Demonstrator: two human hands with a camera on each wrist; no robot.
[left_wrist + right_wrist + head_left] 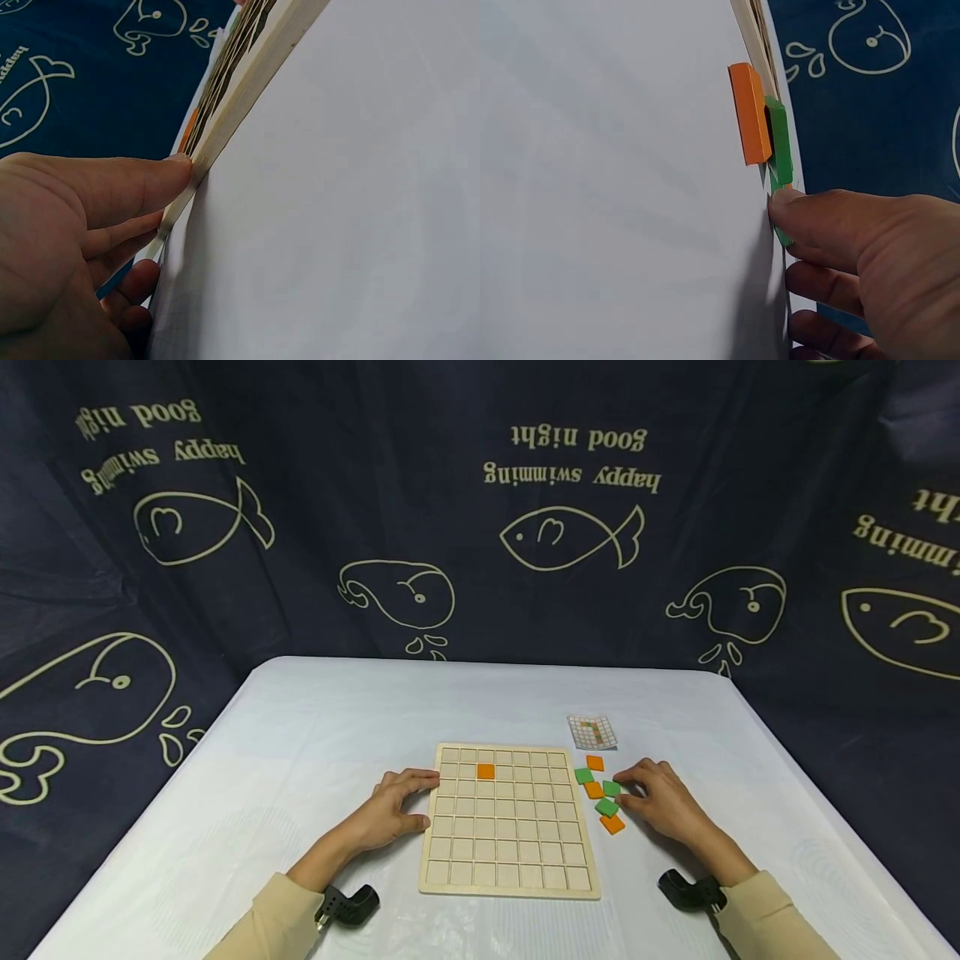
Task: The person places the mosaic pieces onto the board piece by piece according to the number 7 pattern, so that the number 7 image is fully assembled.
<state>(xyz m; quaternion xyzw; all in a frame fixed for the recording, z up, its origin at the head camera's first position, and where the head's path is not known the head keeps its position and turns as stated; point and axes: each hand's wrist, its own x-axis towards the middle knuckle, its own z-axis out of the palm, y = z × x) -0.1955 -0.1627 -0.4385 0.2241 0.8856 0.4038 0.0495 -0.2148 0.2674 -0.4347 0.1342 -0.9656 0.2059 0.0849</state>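
Note:
A square wooden grid board (pixel 510 891) lies on the table, with one orange tile (pixel 486 772) in a cell of its second row. My left hand (pixel 390 810) touches the board's left edge with extended fingers; in the left wrist view the thumb (pixel 142 184) meets the wooden side. Right of the board, my right hand (pixel 660 802) pinches a green tile (pixel 611 788) between thumb and fingers. Around it lie another green tile (pixel 607 807), an orange tile (pixel 612 824) and several more. The right wrist view shows the pinched green tile (pixel 783 235) partly behind the thumb.
Behind the loose tiles lies a small printed grid card (pixel 592 732) with a coloured pattern. A white cloth covers the table (pixel 360 710). At its far edge hangs a dark blue curtain (pixel 450 460) printed with fish and whales. Each wrist wears a black camera mount (pixel 348 906).

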